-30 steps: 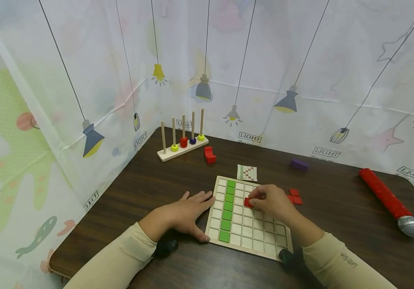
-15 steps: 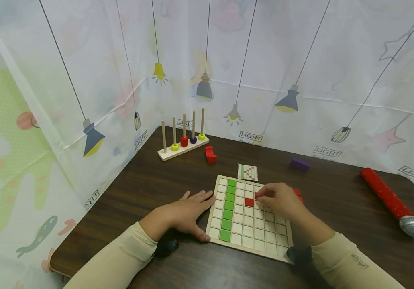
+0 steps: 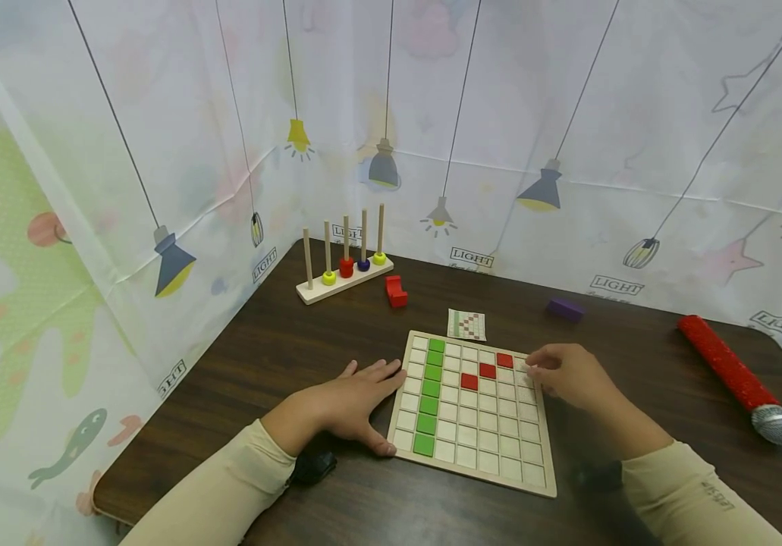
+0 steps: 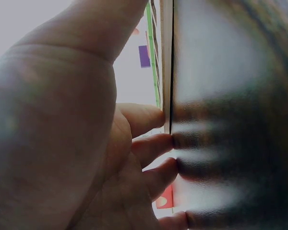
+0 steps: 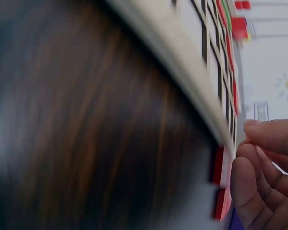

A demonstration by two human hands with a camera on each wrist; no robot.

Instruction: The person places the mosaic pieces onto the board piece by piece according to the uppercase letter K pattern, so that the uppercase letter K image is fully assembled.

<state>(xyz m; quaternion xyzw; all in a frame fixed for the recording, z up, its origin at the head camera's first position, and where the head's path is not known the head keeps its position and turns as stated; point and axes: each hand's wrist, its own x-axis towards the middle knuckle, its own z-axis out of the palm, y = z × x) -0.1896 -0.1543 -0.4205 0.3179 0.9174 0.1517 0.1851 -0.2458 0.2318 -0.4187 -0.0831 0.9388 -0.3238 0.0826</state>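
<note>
My left hand (image 3: 356, 402) lies spread on the dark table, its fingertips and thumb at the left edge of the wooden grid board (image 3: 475, 472). One column of the board has green tiles (image 3: 429, 387). Three red tiles (image 3: 488, 371) run in a diagonal near its top. Over the board's upper right edge is my right hand (image 3: 571, 375), fingers loosely bent and no tile visible between them. In the right wrist view, loose red tiles (image 5: 219, 165) lie on the table beside the board, below the fingers; the hand hides them in the head view.
A small pattern card (image 3: 466, 325) lies behind the board. Farther back are a pegged stand with rings (image 3: 346, 284), a red block (image 3: 396, 292) and a purple block (image 3: 565, 309). A red toy microphone (image 3: 739, 375) lies at the right.
My right hand has moved right, off the red tile it was touching, to the board's edge. Three red tiles now show in a diagonal. The left hand stays put.
</note>
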